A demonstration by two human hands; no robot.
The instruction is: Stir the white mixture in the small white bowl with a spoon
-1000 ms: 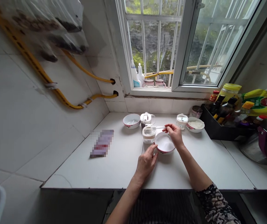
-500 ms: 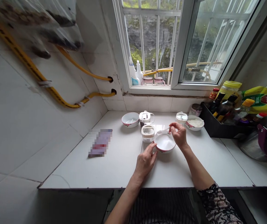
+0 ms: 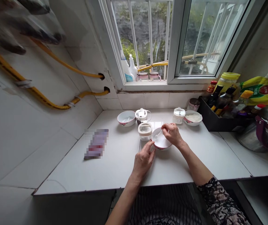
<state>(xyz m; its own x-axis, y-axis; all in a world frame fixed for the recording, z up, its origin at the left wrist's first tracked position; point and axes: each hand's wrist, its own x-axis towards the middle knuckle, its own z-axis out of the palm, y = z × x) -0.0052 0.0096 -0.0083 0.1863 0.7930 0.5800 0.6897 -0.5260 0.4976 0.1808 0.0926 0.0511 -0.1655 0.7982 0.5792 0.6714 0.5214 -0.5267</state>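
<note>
A white bowl (image 3: 163, 142) with a red-patterned outside stands on the white counter (image 3: 115, 168). My right hand (image 3: 172, 134) is closed on the handle of a small white spoon (image 3: 158, 134), whose tip is inside the bowl. At the bowl's left side, my left hand (image 3: 143, 158) grips the rim with its fingertips. Touching or very near the bowl's left edge is a lidded jar (image 3: 145, 131) with pale contents. Another lidded jar (image 3: 141, 115) with darker contents sits behind it.
Further back are a bowl (image 3: 126, 118) holding a spoon, a white-lidded jar (image 3: 179, 116) and a bowl of white food (image 3: 193, 118). A black box of bottles (image 3: 215, 120) and a metal pot (image 3: 251, 137) stand right. A blurred purple packet (image 3: 96, 144) lies left.
The view has shifted a little. My right hand has moved left over the bowl, and the spoon now reaches toward the bowl's left part. My left hand stays at the rim.
</note>
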